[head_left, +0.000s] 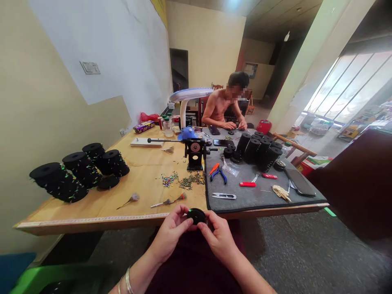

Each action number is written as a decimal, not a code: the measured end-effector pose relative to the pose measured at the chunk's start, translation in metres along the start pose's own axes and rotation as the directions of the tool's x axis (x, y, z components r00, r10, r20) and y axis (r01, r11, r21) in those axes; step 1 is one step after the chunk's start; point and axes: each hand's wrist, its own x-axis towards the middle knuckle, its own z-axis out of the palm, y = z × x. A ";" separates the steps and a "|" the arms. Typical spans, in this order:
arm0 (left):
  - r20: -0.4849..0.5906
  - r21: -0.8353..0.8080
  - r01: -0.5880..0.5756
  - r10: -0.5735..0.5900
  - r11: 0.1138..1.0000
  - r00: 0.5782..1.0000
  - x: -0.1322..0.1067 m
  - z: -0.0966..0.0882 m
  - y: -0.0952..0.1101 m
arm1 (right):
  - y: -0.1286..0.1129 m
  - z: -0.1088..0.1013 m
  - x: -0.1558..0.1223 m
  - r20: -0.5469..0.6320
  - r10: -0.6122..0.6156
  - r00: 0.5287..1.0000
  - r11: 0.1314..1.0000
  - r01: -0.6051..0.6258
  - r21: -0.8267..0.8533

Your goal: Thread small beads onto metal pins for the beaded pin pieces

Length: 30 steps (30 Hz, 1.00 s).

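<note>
Black disc point(201, 214) spans both hands point(172, 227) — brushes point(167, 202), snips point(224, 196) and pliers point(223, 177) lie beyond.

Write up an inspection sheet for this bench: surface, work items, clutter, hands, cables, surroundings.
Surface: wooden tabletop, with a dark gray mat over its right part.
Work items: one black disc, a bit of green near its rim, held in front of the table edge.
Clutter: black stacks on the left, more black stacks on the mat; loose small pieces, blue-handled pliers, snips.
Hands: left hand and right hand both grip the disc.
Cables: nothing seen.
Surroundings: co-worker across the table, both hands at small items; desk lamp; barred window at right.
</note>
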 end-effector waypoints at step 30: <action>0.139 -0.140 0.337 -0.318 0.931 0.938 0.012 0.005 -0.005 | 0.008 -0.010 -0.005 0.107 -0.041 0.993 0.979 0.061 -0.193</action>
